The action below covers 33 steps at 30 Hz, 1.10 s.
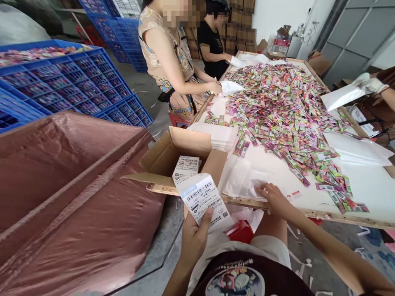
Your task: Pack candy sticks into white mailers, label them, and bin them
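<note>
My left hand [196,232] grips a strip of printed shipping labels [205,199] between thumb and fingers. The strip runs back to a stack of labels [186,164] in an open cardboard box [160,158] at the table's corner. Over the table's near edge, my right hand [273,197] has its fingers curled at the crumpled right side of a white mailing bag [239,181], which lies flat. Beyond it spreads a big heap of small colourful packets [277,111].
A white table [308,201] with a wooden rim carries stacked white bags [354,146] on the right. Co-workers stand at the left side [173,61], and a gloved hand [373,84] holds a bag at right. A brown-covered bin [77,197] and blue crates [77,82] stand left.
</note>
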Available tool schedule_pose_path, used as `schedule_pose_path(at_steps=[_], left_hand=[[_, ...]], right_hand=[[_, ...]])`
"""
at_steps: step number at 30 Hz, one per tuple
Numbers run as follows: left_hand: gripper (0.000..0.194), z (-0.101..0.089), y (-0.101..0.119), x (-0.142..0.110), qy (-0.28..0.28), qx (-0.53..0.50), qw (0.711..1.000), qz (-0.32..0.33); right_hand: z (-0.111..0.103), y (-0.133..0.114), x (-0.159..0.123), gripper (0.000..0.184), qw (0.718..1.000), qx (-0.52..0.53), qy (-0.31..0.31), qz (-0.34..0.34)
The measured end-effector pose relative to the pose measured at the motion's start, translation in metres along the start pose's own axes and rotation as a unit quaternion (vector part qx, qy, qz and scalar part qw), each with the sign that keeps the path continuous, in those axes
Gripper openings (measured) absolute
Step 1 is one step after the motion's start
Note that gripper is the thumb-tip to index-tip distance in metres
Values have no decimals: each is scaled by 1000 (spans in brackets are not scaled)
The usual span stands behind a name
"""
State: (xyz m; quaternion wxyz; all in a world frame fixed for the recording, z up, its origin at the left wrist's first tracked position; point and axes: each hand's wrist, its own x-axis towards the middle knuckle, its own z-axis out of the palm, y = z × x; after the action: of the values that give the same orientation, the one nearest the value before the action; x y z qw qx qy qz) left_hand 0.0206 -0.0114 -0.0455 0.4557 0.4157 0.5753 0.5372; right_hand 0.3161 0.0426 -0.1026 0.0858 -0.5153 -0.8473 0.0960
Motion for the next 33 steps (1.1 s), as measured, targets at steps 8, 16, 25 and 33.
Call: schedule_pose_path(at_steps=[8,16,25,33], left_hand=[[36,12,1,-3,-132,20,991,21],[49,4,11,-1,-71,-296,934,-189],[25,7,38,11,157,-329,906,-213],[36,13,40,5,69,-366,901,-224]], right_hand=[[-76,-82,19,70,939,320,68,-106],[-43,-122,25,21,906,227,233,-272],[-97,-125,23,30,893,320,253,-190],[-46,-139,49,14,884,337,226,-232]])
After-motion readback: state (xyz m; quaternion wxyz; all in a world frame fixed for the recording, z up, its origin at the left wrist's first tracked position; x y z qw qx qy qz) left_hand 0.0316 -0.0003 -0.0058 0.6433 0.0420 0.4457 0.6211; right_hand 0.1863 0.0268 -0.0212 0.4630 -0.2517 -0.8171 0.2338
